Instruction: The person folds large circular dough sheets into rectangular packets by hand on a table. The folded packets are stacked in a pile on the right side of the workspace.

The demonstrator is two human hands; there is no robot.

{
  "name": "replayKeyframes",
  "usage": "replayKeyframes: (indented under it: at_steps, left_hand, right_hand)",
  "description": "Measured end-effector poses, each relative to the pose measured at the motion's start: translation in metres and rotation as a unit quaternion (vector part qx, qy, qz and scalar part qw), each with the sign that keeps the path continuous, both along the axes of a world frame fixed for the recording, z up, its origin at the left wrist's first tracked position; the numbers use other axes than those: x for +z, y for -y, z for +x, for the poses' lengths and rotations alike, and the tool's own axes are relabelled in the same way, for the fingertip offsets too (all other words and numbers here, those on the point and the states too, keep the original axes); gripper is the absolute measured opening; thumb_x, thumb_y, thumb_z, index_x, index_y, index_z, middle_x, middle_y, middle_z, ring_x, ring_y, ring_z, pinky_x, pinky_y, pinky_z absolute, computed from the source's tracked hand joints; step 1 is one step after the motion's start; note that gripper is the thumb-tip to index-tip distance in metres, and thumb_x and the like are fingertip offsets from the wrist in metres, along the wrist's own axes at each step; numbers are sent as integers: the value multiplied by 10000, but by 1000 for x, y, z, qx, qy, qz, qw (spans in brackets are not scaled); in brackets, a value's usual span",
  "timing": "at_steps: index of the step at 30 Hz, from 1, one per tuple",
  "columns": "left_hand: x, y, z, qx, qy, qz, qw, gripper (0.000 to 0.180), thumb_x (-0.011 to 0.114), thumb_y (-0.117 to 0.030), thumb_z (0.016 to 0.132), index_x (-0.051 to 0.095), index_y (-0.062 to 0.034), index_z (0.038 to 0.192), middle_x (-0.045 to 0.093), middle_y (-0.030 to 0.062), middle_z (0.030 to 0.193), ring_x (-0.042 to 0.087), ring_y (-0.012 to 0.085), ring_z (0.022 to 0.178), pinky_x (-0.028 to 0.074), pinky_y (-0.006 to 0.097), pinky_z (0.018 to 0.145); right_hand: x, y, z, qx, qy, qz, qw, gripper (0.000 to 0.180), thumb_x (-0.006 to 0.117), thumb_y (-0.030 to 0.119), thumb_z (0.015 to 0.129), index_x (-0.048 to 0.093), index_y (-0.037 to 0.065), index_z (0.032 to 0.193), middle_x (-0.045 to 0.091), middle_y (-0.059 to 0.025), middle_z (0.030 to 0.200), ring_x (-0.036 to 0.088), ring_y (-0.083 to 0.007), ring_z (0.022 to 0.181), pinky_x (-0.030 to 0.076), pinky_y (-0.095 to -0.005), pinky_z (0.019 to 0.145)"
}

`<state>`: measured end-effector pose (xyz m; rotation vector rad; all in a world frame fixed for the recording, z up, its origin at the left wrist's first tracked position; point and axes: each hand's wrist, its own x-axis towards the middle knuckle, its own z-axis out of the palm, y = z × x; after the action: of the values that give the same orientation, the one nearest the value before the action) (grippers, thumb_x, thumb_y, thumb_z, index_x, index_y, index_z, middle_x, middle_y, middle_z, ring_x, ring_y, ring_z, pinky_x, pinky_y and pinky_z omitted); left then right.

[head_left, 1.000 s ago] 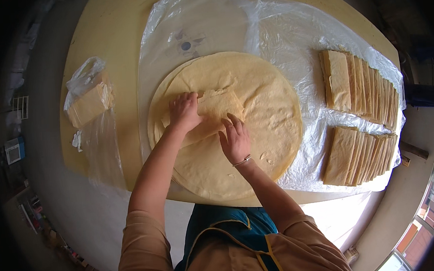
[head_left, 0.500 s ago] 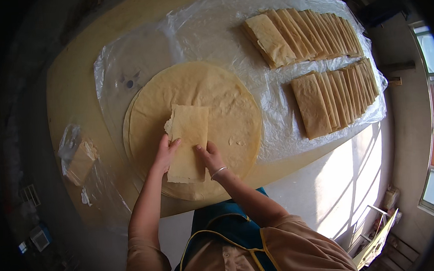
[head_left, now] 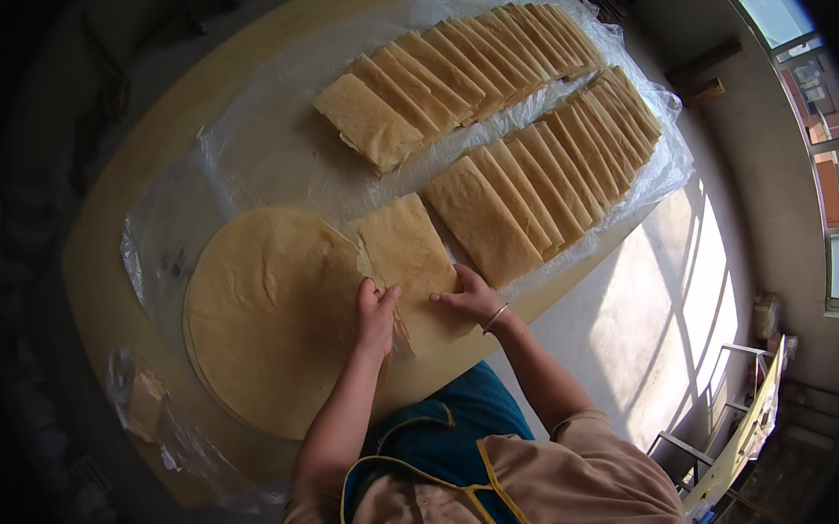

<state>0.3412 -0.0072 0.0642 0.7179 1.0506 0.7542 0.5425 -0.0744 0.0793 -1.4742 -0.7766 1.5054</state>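
Note:
Both my hands hold a folded thin pancake (head_left: 409, 243), tan and rectangular with a ragged left edge. My left hand (head_left: 377, 315) grips its left side, with the fingers closed and the thumb on top. On the right side, my right hand (head_left: 470, 299) pinches it, thumb on top and fingers underneath. The held pancake is between a pile of large round thin pancakes (head_left: 259, 310) and the near row of folded pancakes (head_left: 531, 193). A second, longer row of folded pancakes (head_left: 456, 72) lies farther back, its pieces overlapping.
Crinkled clear plastic sheeting (head_left: 180, 195) lies under the rows on the yellowish table (head_left: 102, 253). At the left edge sits a plastic bag (head_left: 144, 399) with a brownish block inside. A metal-framed rack (head_left: 728, 445) stands at the lower right, below a window (head_left: 817, 94).
My hands have carried the folded pancake rightward, off the middle of the round pile to beside the near row. The whole view has turned and shifted toward the rows.

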Motion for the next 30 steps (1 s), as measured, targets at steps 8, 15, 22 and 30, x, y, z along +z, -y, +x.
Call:
replayKeyframes:
  at_steps: [8,15,22,30]
  left_hand:
    - [-27,-1,116,-4,55,-52,997,256,628,-20,1006,528,-24,1242,652,101,1245,636,162,1116,520,323,982]
    - [-48,-10,143,-20,-79,-180,980,216,624,-134,1030,530,-112,1223,650,37,1156,642,173,1014,558,426,835]
    - [-60,-19,177,14,-356,-121,927,433,804,-159,869,518,-27,1167,645,136,1089,656,244,952,557,435,779]
    - [-75,-21,181,61,-451,-35,890,555,843,-109,746,537,30,1188,671,193,1121,683,334,1039,555,409,931]
  right_hand:
    - [-21,24,128,17,77,-100,992,370,894,186,784,714,-39,1016,754,-91,874,717,-185,788,579,-342,709]
    - [-31,15,131,23,382,-63,922,447,811,232,795,623,60,1162,681,-221,826,692,-407,793,554,-499,738]
    - [-11,23,116,47,640,40,766,665,732,212,799,583,232,1447,495,-107,1564,498,-294,1407,406,-480,1133]
    - [-31,20,109,109,634,129,755,425,578,200,928,678,216,1341,421,-67,1648,383,-238,1532,236,-507,1257]
